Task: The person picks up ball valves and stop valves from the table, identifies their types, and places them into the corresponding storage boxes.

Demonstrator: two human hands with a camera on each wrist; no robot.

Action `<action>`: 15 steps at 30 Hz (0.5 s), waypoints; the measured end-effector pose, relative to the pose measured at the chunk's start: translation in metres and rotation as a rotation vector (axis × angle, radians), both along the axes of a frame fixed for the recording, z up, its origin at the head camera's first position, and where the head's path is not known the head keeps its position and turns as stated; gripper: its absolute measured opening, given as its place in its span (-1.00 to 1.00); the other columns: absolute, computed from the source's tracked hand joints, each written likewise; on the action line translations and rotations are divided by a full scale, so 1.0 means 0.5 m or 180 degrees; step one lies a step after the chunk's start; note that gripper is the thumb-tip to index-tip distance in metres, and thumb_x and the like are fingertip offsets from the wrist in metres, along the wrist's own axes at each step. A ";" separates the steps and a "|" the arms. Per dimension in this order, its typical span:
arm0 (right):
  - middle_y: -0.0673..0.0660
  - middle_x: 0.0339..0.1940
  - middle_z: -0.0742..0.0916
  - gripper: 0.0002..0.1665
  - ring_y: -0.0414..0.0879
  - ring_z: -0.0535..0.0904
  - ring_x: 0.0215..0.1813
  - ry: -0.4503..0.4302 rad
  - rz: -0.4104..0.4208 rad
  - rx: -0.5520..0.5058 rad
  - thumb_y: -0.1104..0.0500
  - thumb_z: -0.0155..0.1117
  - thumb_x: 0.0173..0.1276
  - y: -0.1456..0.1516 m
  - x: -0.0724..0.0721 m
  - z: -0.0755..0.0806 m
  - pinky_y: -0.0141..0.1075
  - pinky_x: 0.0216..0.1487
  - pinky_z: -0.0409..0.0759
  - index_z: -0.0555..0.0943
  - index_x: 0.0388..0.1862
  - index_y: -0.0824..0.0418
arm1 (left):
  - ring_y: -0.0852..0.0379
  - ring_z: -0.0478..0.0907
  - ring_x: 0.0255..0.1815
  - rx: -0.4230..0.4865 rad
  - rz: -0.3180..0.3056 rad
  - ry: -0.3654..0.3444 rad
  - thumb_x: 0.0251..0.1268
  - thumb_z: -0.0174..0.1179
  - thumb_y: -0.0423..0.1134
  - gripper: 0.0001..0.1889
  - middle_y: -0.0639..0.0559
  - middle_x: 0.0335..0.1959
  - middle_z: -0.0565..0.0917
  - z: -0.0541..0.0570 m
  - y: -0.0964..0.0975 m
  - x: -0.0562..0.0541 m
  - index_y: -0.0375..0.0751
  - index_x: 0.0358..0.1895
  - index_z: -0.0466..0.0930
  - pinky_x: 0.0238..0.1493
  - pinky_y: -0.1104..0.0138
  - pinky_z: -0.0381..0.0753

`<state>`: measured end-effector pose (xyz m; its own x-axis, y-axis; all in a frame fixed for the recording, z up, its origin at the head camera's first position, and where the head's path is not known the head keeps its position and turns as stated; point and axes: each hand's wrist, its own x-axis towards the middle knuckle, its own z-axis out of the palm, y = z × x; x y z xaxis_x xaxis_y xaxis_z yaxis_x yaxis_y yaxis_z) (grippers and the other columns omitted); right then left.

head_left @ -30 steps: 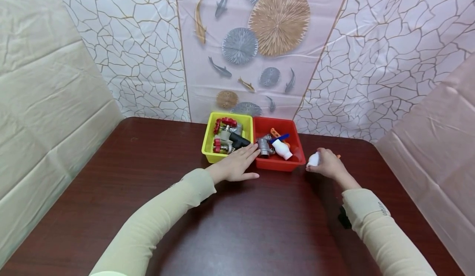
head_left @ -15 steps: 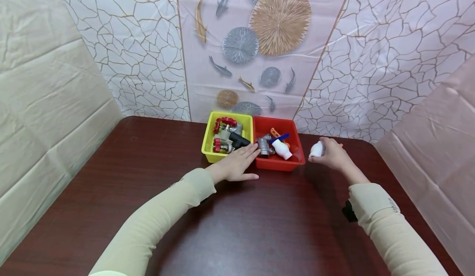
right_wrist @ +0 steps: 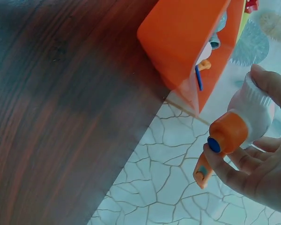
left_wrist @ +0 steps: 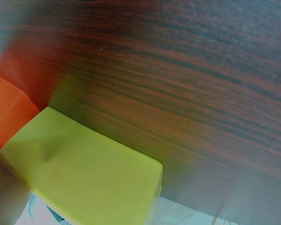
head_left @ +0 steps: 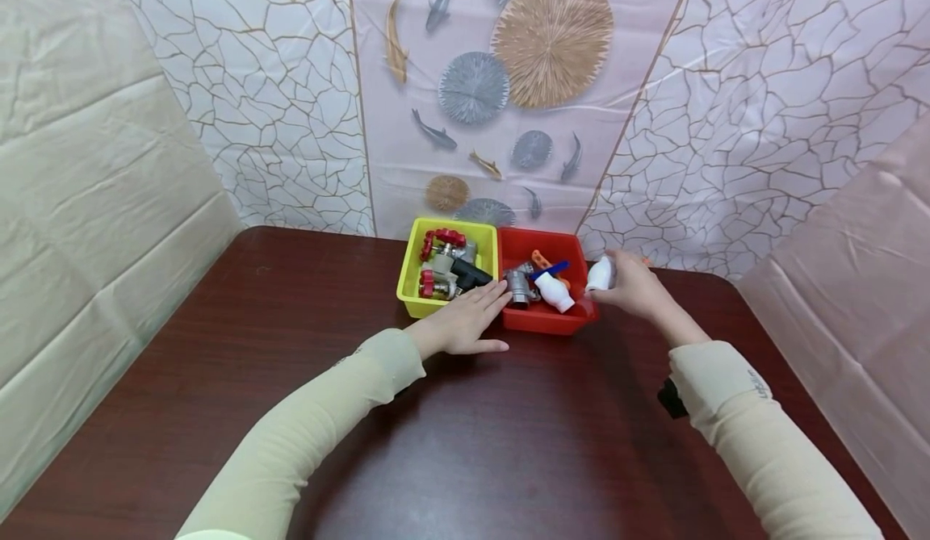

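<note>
My right hand (head_left: 639,286) holds a white plastic ball valve (head_left: 600,274) at the right rim of the red bin (head_left: 541,324). In the right wrist view, thumb and fingers pinch the valve's white body (right_wrist: 260,112), and its orange handle (right_wrist: 232,131) sticks out towards the camera. My left hand (head_left: 465,322) lies with straight fingers over the front rims where the red bin meets the yellow bin (head_left: 421,307). Inside the red bin are another white valve (head_left: 555,291), a metal valve (head_left: 518,288), a blue handle (head_left: 548,270) and an orange handle (head_left: 540,259).
Valves with red handwheels (head_left: 448,237) and a black fitting (head_left: 468,272) fill the yellow bin. Both bins stand side by side near the back edge of the dark wooden table (head_left: 465,443). Patterned cloth (head_left: 291,120) hangs behind it, and plain cloth (head_left: 857,282) hangs at the sides.
My right hand has lifted the white ball valve off the table right of the red bin, and carried it up and left to that bin's rim. The left hand stays put.
</note>
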<state>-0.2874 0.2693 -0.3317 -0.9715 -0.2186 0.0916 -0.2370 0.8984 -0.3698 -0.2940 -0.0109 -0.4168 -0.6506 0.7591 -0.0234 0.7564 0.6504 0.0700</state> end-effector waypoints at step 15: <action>0.51 0.23 0.40 -0.05 0.26 0.45 0.09 0.0027 0.0266 0.0038 0.16 0.40 0.12 -0.068 -0.024 -0.017 0.11 0.10 0.50 0.15 0.35 0.55 | 0.00 -0.30 0.57 -0.0017 0.0024 -0.0019 0.24 -0.08 0.38 -0.03 -0.10 0.56 -0.19 0.000 0.001 0.001 -0.19 0.51 -0.17 0.53 0.20 -0.14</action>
